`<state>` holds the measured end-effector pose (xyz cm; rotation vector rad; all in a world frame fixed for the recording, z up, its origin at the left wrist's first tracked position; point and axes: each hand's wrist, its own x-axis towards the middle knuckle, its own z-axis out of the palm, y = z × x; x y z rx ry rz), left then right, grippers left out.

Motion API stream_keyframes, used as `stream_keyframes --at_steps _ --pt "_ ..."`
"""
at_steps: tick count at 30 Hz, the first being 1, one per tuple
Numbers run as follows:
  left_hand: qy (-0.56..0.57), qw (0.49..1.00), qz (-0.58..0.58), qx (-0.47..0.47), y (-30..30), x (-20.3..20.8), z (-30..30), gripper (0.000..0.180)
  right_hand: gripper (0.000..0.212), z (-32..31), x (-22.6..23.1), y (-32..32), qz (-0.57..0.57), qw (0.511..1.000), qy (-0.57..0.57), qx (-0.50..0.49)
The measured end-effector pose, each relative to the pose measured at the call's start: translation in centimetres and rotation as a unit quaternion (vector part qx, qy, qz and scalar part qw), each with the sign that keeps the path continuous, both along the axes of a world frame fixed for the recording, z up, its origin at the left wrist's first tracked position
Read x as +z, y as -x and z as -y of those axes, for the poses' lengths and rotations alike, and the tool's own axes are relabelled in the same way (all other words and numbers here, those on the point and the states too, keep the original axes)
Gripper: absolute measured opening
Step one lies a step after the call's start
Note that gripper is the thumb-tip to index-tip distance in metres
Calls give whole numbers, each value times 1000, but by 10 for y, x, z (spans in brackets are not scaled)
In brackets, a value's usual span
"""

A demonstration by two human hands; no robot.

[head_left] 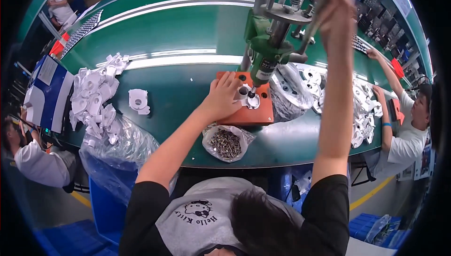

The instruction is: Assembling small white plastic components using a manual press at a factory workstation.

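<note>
My left hand [222, 98] lies on the orange fixture block [257, 117], fingers stretched out and thumb side beside a white plastic part [253, 101] seated there. The tip of a green press [264, 63] comes down onto that part. Up at the right, my right hand [334, 3], slightly blurred, is closed round the press's lever [310, 30]. In front of the block sits a clear plastic bag of small screws [226, 143]. A single white part [138, 101] rests on the bench to the left.
White parts [94, 89] are heaped at the left, spilling from a clear bag [123, 145] over a blue bin [104, 209]. More white parts [362, 110] lie at the right, past a plastic bag [290, 89]. A conveyor [188, 23] runs behind. Co-workers sit at both sides.
</note>
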<state>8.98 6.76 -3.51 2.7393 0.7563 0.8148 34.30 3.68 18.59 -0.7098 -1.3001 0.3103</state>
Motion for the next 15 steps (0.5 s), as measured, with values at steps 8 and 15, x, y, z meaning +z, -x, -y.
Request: stream_keyframes --at_steps 8,15 --pt "171 983 -66 25 26 62 -43 34 35 13 -142 -72 101 937 280 -183" --pt "213 945 77 236 45 12 -123 55 54 91 -243 -163 505 643 529 -225"
